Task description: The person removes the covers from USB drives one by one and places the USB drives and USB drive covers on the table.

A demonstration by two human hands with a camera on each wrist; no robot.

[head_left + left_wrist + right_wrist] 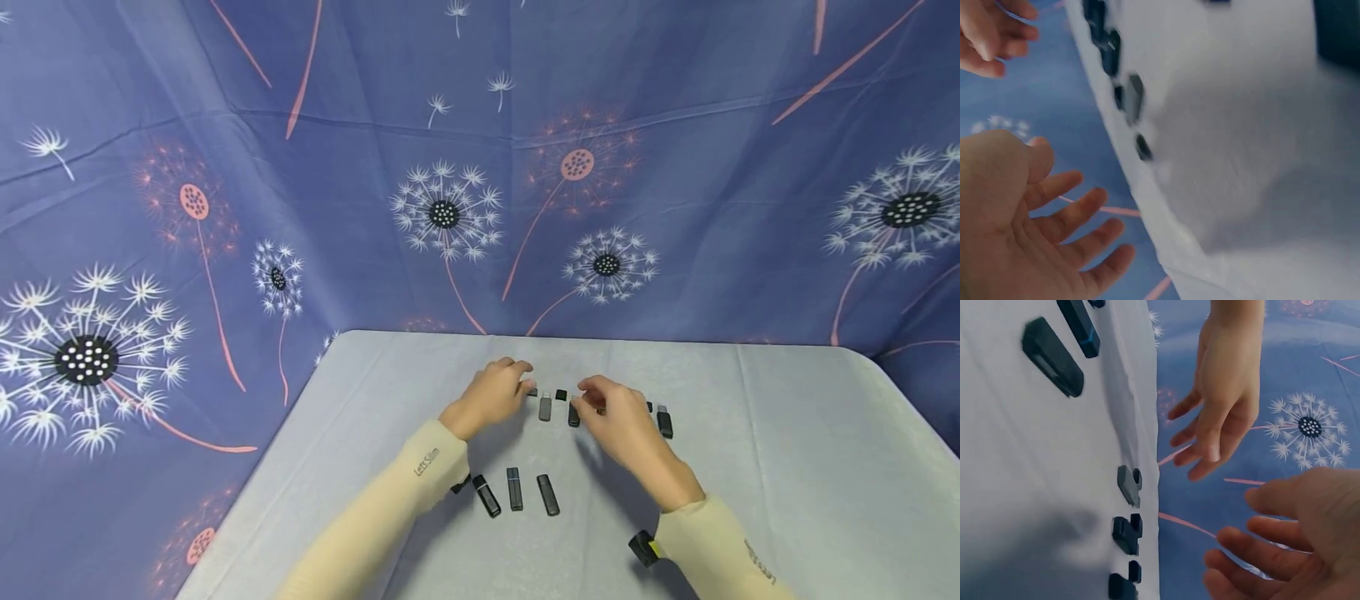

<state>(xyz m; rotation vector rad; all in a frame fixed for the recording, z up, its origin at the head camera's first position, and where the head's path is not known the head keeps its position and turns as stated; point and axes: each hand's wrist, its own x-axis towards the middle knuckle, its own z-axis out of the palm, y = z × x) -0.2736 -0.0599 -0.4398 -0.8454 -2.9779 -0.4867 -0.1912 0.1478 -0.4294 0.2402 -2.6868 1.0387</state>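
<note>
Beneath both hands [492,393] [621,421], creased cloth [810,467] bears oblong sticks [545,408].

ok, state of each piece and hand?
Left hand: open, empty
Right hand: open, empty
Grey stick: uncapped
Black stick beside it: partly hidden
Far-right black stick: uncapped
Near-left stick: plug covered
Near-middle stick: plug covered
Near-right stick: plug covered
Caps: loose
Piece by left hand: unclear

- Grey USB stick [545,409]: uncapped, plug toward twelve o'clock.
- Small black cap [561,395]: apart, at its two o'clock.
- Black stick [573,416]: at its three.
- Three closed dark sticks [514,493]: from its seven to six.
</note>
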